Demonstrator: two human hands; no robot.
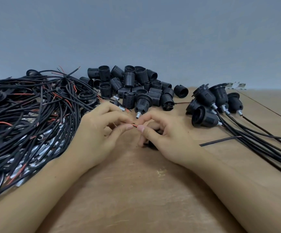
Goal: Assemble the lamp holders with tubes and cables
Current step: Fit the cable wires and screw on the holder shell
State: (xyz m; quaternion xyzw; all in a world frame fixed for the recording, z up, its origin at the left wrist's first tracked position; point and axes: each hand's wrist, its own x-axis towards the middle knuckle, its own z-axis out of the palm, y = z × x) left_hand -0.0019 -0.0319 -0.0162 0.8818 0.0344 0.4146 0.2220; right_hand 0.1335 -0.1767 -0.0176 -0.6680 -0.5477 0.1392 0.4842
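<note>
A: Status?
B: Both hands meet mid-bench (136,190). Left hand (101,130) and right hand (159,132) each pinch the thin red-and-black twin cable end (134,125) between thumb and forefinger. Right hand's curled fingers also cover something black; can't tell what.
A: Risks?
B: My guess: stripped strands splay or a conductor slips the pinch, then it won't feed a tube.
A: Surroundings?
B: Tangled pile of black cables with silver metal tubes (27,118) touches the left wrist, could snag. Heap of ribbed black plastic lamp holders (133,84) sits behind the hands; one with a tube stub (142,105) just beyond the fingertips. Finished holders with cables (212,105) at right, well apart.
</note>
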